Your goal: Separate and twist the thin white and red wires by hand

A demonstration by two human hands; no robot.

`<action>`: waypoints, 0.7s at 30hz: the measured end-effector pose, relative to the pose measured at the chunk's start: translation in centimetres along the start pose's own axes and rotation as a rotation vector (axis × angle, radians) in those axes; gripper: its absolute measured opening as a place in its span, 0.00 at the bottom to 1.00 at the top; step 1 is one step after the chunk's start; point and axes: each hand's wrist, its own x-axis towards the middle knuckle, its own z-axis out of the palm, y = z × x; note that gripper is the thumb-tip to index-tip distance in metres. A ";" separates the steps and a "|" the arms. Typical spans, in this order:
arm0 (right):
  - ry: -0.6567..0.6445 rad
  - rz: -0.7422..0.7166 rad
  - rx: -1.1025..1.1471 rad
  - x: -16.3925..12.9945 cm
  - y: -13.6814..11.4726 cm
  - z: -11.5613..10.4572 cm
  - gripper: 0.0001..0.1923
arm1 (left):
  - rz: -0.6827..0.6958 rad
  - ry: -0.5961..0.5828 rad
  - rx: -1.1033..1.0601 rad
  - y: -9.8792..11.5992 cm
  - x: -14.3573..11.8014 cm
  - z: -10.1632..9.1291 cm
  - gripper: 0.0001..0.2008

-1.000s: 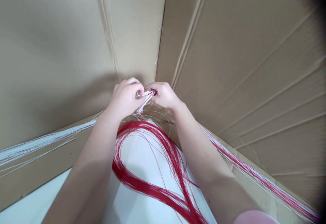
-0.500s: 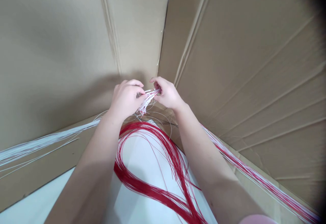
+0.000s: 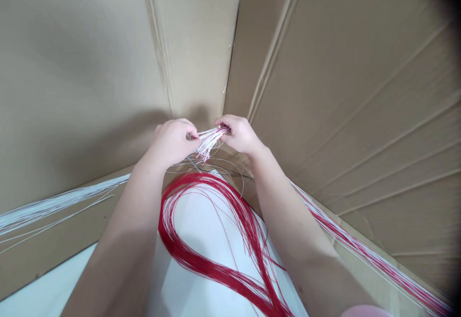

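Holding white-tipped wire bundle [image 3: 211, 138] in right hand [image 3: 238, 132], apparently pinching ends with left hand [image 3: 177, 139]. Gathered at right, fanned toward left; leaving red coil [image 3: 212, 267] unheld below hands.

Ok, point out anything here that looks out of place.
A thin pale wire curves loose below the right hand, out of line with the bunch it holds. A few red strands stray from the red coil across the white surface inside its loop, and the cardboard wall at right is creased, not flat. Nothing looks spilled.
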 end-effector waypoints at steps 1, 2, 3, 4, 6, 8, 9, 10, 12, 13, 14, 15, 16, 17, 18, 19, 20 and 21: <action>-0.030 0.009 -0.005 0.1 -0.1 0.0 0.15 | -0.010 -0.017 0.006 0.0 0.0 0.0 0.06; -0.062 0.023 -0.013 0.1 -0.1 0.0 0.13 | -0.018 -0.025 0.010 -0.1 0.0 0.0 0.06; -0.093 0.044 -0.025 0.2 -0.1 0.0 0.12 | -0.025 -0.020 0.007 -0.1 0.0 0.0 0.07; -0.123 0.073 -0.039 0.2 -0.1 0.0 0.11 | -0.034 -0.004 -0.002 -0.2 0.0 0.0 0.09; -0.179 0.154 -0.073 0.3 0.2 0.0 0.07 | -0.066 0.050 -0.031 -0.3 0.0 -0.2 0.12; -0.220 0.258 -0.110 0.2 0.7 -0.2 0.05 | -0.116 0.104 -0.059 -0.2 -0.1 -0.6 0.12; -0.229 0.319 -0.126 0.1 1.0 -0.3 0.05 | -0.140 0.120 -0.067 -0.2 -0.1 -0.8 0.12; -0.227 0.386 -0.141 0.0 1.4 -0.4 0.06 | -0.162 0.129 -0.073 -0.2 -0.2 -1.0 0.12; -0.186 0.532 -0.167 -0.2 2.3 -0.5 0.10 | -0.188 0.133 -0.086 -0.2 -0.2 -1.4 0.12; -0.154 0.604 -0.177 -0.2 2.8 -0.5 0.13 | -0.193 0.128 -0.090 -0.2 -0.2 -1.5 0.13; -0.120 0.671 -0.184 -0.3 3.4 -0.4 0.14 | -0.197 0.118 -0.093 -0.4 -0.2 -1.5 0.13; -0.089 0.730 -0.190 -0.3 4.0 -0.2 0.15 | -0.201 0.105 -0.092 -0.7 -0.1 -1.3 0.13; -0.063 0.782 -0.192 -0.3 4.7 0.0 0.16 | -0.206 0.088 -0.089 -1.1 0.0 -0.9 0.13; -0.047 0.824 -0.190 -0.3 5.2 0.3 0.16 | -0.212 0.066 -0.083 -1.7 0.1 -0.4 0.13; -0.037 0.858 -0.185 -0.2 5.7 0.7 0.16 | -0.217 0.042 -0.076 -2.3 0.2 0.4 0.13; -0.032 0.884 -0.176 -0.2 6.2 1.0 0.16 | -0.220 0.014 -0.069 -2.9 0.2 1.4 0.13; -0.029 0.903 -0.164 -0.1 6.5 1.4 0.16 | -0.222 -0.017 -0.059 -3.6 0.2 2.5 0.13; -0.024 0.919 -0.148 -0.1 6.8 1.7 0.16 | -0.222 -0.046 -0.047 -4.3 0.1 3.7 0.14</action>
